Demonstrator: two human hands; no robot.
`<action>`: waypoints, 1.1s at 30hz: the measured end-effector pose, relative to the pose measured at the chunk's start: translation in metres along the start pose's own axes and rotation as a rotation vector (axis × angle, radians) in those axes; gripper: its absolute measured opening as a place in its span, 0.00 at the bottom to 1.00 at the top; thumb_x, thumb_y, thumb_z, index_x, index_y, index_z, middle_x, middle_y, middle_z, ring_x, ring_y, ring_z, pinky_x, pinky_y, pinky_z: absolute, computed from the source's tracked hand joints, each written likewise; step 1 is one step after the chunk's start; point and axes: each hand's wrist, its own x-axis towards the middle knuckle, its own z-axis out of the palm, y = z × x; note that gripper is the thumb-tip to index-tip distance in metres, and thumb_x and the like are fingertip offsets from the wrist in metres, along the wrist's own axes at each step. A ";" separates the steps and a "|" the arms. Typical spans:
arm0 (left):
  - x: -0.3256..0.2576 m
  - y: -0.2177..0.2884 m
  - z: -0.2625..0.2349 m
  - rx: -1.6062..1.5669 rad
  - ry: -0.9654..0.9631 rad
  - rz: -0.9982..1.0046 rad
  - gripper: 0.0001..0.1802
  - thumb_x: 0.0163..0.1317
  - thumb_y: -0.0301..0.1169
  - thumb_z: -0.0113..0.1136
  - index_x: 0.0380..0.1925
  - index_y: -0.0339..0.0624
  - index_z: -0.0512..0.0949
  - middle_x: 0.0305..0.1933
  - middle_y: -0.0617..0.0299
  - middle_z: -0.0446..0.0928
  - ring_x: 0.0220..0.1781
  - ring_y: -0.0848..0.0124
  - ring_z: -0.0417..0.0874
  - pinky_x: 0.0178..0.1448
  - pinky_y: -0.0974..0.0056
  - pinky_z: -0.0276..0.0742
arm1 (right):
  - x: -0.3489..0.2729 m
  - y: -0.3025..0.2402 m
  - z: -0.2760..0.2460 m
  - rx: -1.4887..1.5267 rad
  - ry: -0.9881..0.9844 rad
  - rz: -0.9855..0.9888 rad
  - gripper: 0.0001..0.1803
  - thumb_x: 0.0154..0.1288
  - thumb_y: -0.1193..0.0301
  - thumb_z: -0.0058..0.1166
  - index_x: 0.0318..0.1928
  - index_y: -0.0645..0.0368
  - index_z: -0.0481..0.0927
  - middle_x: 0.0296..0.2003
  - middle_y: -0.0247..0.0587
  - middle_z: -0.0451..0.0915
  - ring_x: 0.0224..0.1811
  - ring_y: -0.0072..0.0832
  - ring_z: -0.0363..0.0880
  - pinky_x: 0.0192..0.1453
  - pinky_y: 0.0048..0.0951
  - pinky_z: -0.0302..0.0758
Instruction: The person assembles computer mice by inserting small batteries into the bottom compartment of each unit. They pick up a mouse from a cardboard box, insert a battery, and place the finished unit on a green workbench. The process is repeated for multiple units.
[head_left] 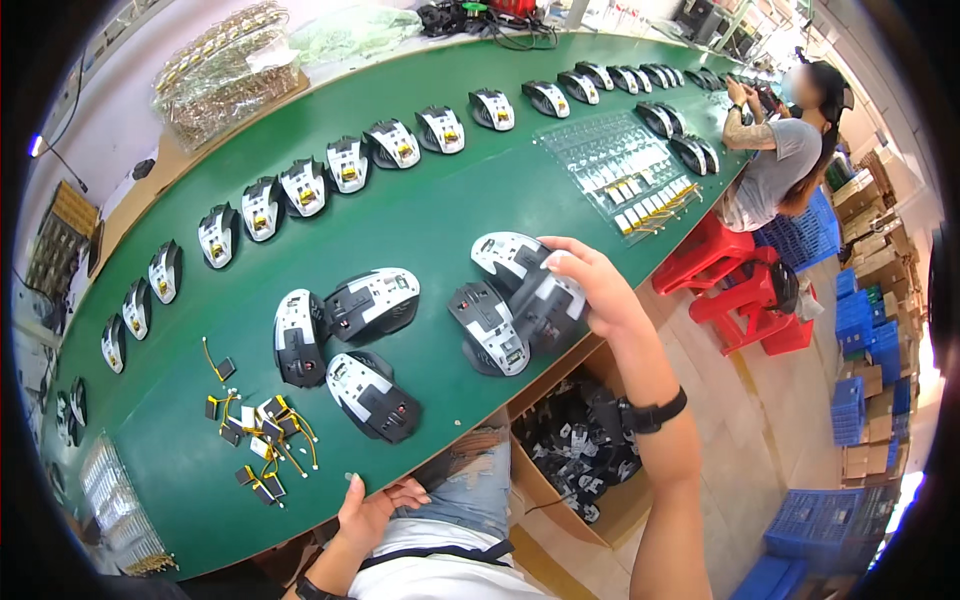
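My right hand (590,280) is closed around a black-and-white computer mouse (552,310) near the table's front edge. Two more mice lie against it: a white-backed mouse (508,252) behind and a mouse with its black-and-white underside up (492,330) to the left. My left hand (378,508) is open at the table's edge, thumb raised and fingers apart, holding nothing. Beyond it lie a mouse with a black lower end (375,398), an upright-lying mouse (298,338) and an angled mouse (375,302). Small wired batteries (265,432) are heaped to their left.
A long row of opened mice (303,187) curves along the green table (480,190). Clear trays (615,165) with batteries lie at the right, another tray (120,500) at the left. Below the edge is a cardboard box (540,490) of black parts. A co-worker (775,150) sits near red stools (745,300).
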 end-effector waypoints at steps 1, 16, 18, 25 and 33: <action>-0.001 -0.001 -0.001 -0.009 0.014 -0.002 0.49 0.68 0.70 0.29 0.54 0.33 0.76 0.46 0.46 0.81 0.49 0.51 0.83 0.53 0.54 0.76 | 0.006 -0.008 0.004 -0.095 -0.002 0.017 0.28 0.59 0.69 0.62 0.60 0.63 0.75 0.48 0.40 0.80 0.49 0.25 0.80 0.51 0.29 0.79; 0.000 0.001 -0.013 0.048 -0.110 0.047 0.43 0.72 0.64 0.32 0.56 0.33 0.75 0.49 0.47 0.81 0.51 0.57 0.82 0.56 0.57 0.74 | 0.110 -0.026 0.107 -0.474 -0.202 -0.235 0.20 0.60 0.63 0.67 0.48 0.63 0.84 0.39 0.40 0.85 0.41 0.22 0.81 0.46 0.26 0.77; -0.001 0.003 -0.008 0.100 -0.074 0.043 0.47 0.69 0.69 0.30 0.55 0.33 0.75 0.48 0.48 0.81 0.51 0.56 0.82 0.54 0.57 0.74 | 0.125 -0.012 0.110 -0.995 0.023 -0.394 0.25 0.57 0.61 0.68 0.52 0.62 0.81 0.48 0.49 0.81 0.51 0.37 0.80 0.55 0.38 0.77; 0.002 -0.002 -0.009 0.168 -0.014 0.048 0.52 0.67 0.72 0.26 0.51 0.30 0.76 0.44 0.46 0.81 0.45 0.54 0.83 0.51 0.56 0.76 | 0.023 -0.012 0.016 -0.883 0.279 -0.971 0.16 0.60 0.66 0.64 0.46 0.60 0.83 0.47 0.46 0.82 0.53 0.40 0.80 0.58 0.38 0.75; -0.001 -0.002 -0.001 0.151 0.060 0.120 0.43 0.73 0.66 0.28 0.53 0.37 0.76 0.31 0.50 0.77 0.33 0.58 0.76 0.39 0.55 0.73 | -0.163 0.398 -0.217 -0.527 1.082 0.299 0.16 0.61 0.60 0.60 0.40 0.60 0.85 0.41 0.53 0.86 0.46 0.45 0.86 0.54 0.39 0.78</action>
